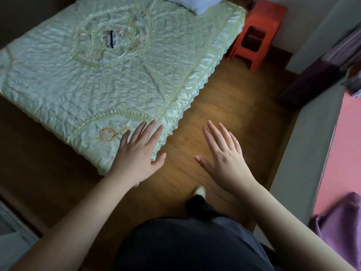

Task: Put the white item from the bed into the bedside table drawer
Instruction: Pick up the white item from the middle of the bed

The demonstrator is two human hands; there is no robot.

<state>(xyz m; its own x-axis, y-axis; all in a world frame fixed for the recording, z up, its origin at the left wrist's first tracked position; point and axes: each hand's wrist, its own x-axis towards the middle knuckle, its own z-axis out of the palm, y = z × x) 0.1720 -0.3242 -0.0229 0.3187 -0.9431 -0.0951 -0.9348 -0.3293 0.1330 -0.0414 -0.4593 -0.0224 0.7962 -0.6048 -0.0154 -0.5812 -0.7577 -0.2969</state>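
Observation:
A small white item (111, 39) with a dark stripe lies in the middle of the bed (58, 85), inside the embroidered oval of the pale green quilt. It is blurred and I cannot tell what it is. My left hand (136, 153) hovers open over the bed's near corner, fingers spread, palm down. My right hand (222, 153) is open too, held over the wooden floor to the right of the bed. Both hands hold nothing and are far from the white item. No bedside table or drawer is in view.
An orange plastic stool (257, 32) stands at the far right beside the bed's head. A white pillow (197, 4) lies at the top. Wooden floor (224, 98) runs between the bed and a grey ledge (304, 153) with purple curtains (341, 227) on the right.

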